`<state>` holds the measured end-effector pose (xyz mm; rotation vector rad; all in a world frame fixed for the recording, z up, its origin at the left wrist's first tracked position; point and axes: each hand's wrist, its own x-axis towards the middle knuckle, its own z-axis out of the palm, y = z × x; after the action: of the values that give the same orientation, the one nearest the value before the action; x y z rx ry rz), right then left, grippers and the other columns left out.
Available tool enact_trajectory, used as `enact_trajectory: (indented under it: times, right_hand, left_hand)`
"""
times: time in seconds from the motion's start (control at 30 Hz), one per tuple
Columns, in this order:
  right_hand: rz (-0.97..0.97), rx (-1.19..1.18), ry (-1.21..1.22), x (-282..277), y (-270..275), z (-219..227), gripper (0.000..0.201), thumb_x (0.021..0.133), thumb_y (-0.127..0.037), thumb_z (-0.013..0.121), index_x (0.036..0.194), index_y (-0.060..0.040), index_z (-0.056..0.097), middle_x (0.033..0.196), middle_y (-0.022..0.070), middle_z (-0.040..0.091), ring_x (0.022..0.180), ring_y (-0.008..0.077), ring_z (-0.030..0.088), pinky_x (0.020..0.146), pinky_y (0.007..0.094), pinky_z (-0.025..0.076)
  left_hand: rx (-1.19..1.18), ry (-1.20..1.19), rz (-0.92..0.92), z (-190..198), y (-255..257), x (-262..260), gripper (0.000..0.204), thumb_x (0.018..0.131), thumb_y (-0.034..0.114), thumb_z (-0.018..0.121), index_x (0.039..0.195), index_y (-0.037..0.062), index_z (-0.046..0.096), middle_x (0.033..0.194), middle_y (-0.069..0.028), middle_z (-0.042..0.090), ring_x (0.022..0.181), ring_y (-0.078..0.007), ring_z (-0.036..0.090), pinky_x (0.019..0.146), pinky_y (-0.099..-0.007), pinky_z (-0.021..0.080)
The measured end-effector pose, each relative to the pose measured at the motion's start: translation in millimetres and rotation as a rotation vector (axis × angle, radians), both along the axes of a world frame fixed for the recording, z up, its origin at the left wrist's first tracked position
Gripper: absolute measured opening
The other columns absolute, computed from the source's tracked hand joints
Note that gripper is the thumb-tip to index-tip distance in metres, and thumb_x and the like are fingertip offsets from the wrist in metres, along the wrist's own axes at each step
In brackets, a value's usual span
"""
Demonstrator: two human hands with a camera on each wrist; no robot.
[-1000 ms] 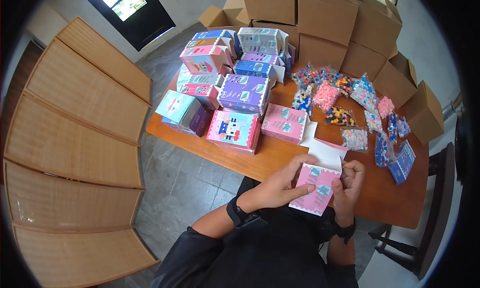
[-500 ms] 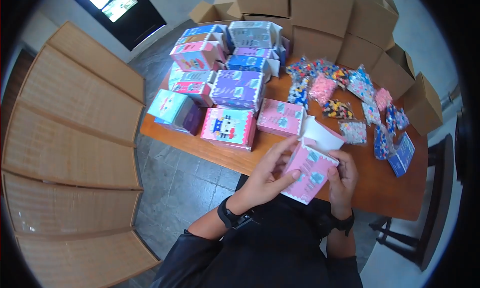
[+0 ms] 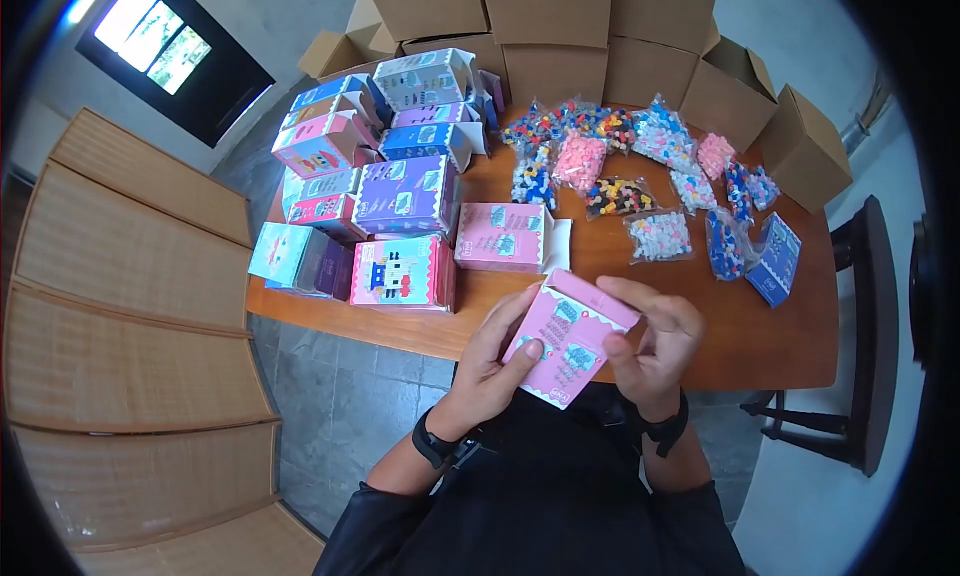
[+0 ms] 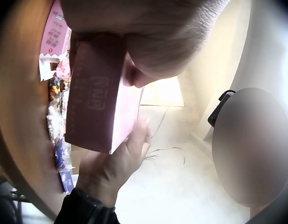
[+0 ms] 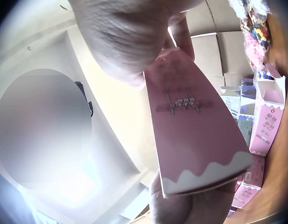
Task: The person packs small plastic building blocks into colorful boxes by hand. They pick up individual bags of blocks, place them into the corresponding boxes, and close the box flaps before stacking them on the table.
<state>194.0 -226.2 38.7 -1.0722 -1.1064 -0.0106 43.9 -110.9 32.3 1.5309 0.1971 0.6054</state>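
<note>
Pink box (image 3: 568, 348) with printed panels, white scalloped edging, slightly tilted.

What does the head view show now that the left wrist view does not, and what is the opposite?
Only the head view: the folding screen and the window.
Only the left wrist view: a blurred oval with a black object beside it.
Both: the pink box, left hand, right hand and wooden table.

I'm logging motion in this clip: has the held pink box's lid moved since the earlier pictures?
Yes. Judged against the pink box on the table, the lid has swung toward the person, down onto the held box.
</note>
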Motion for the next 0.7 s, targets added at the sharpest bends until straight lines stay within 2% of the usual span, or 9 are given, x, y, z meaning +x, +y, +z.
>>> enact_trajectory:
  times: [0.1, 0.13, 0.33, 0.43, 0.53, 0.63, 0.7]
  right_hand:
    - [0.03, -0.167, 0.047, 0.2, -4.0, 9.1, 0.031, 0.089, -0.018, 0.062, 0.111, 0.002, 0.054, 0.104, 0.018, 0.064, 0.091, 0.0246, 0.065, 0.08, 0.0317, 0.05]
    - [0.048, -0.268, 0.124, 2.5, -7.1, 10.0, 0.025, 0.09, -0.014, 0.059, 0.108, 0.0033, 0.059, 0.105, 0.0159, 0.065, 0.093, 0.0207, 0.064, 0.079, 0.0296, 0.049]
    - [0.086, -0.373, 0.198, 7.0, -5.5, 15.8, 0.021, 0.092, -0.009, 0.054, 0.106, 0.0036, 0.064, 0.106, 0.0143, 0.065, 0.092, 0.0186, 0.064, 0.079, 0.0281, 0.049]
    - [0.131, -0.387, 0.205, 8.9, -6.2, 14.6, 0.023, 0.092, -0.011, 0.054, 0.107, 0.0038, 0.064, 0.109, 0.0157, 0.064, 0.096, 0.0211, 0.063, 0.082, 0.0292, 0.048]
    - [0.196, -0.406, 0.003, 7.2, -5.3, 20.0, 0.029, 0.092, -0.012, 0.054, 0.117, 0.0022, 0.06, 0.116, 0.017, 0.06, 0.104, 0.0241, 0.061, 0.086, 0.0309, 0.047]
    - [0.226, -0.471, -0.072, -7.8, -5.5, 27.1, 0.038, 0.092, -0.014, 0.054, 0.127, 0.0003, 0.053, 0.122, 0.017, 0.056, 0.11, 0.0263, 0.058, 0.09, 0.032, 0.045]
    - [0.321, -0.542, -0.046, -6.8, -9.0, 25.4, 0.044, 0.092, -0.014, 0.055, 0.133, -0.0002, 0.048, 0.125, 0.017, 0.054, 0.113, 0.0259, 0.056, 0.091, 0.0312, 0.044]
  left_hand:
    - [0.12, -0.005, 0.028, -0.3, 2.3, -1.4, 0.047, 0.091, 0.009, 0.055, 0.136, 0.0002, 0.041, 0.127, -0.0168, 0.047, 0.117, -0.0251, 0.049, 0.1, -0.0337, 0.036]
    - [0.182, -0.004, 0.034, -1.0, 3.3, -1.5, 0.047, 0.091, 0.009, 0.056, 0.135, 0.0002, 0.043, 0.127, -0.0175, 0.048, 0.117, -0.026, 0.049, 0.099, -0.0339, 0.037]
    - [0.221, -0.028, 0.037, -0.9, 2.2, -1.3, 0.046, 0.09, 0.01, 0.057, 0.133, -0.0005, 0.045, 0.126, -0.0191, 0.049, 0.116, -0.0287, 0.05, 0.098, -0.0353, 0.038]
    - [0.322, -0.019, 0.042, 5.4, 4.6, -1.4, 0.045, 0.09, 0.011, 0.057, 0.132, -0.0008, 0.046, 0.126, -0.0195, 0.05, 0.114, -0.0293, 0.051, 0.097, -0.0356, 0.039]
    - [0.328, -0.011, 0.071, 5.8, 7.0, -3.0, 0.042, 0.09, 0.011, 0.057, 0.129, -0.0009, 0.049, 0.124, -0.0194, 0.051, 0.113, -0.0289, 0.052, 0.095, -0.0351, 0.04]
    - [0.307, 0.012, 0.118, 9.9, 11.1, -7.7, 0.039, 0.089, 0.011, 0.059, 0.126, -0.0009, 0.053, 0.12, -0.0195, 0.054, 0.109, -0.0294, 0.055, 0.093, -0.0346, 0.042]
    - [0.382, 0.04, 0.11, 16.0, 15.1, -15.5, 0.038, 0.087, 0.011, 0.062, 0.123, -0.0011, 0.055, 0.117, -0.0195, 0.056, 0.107, -0.0297, 0.057, 0.092, -0.0345, 0.043]
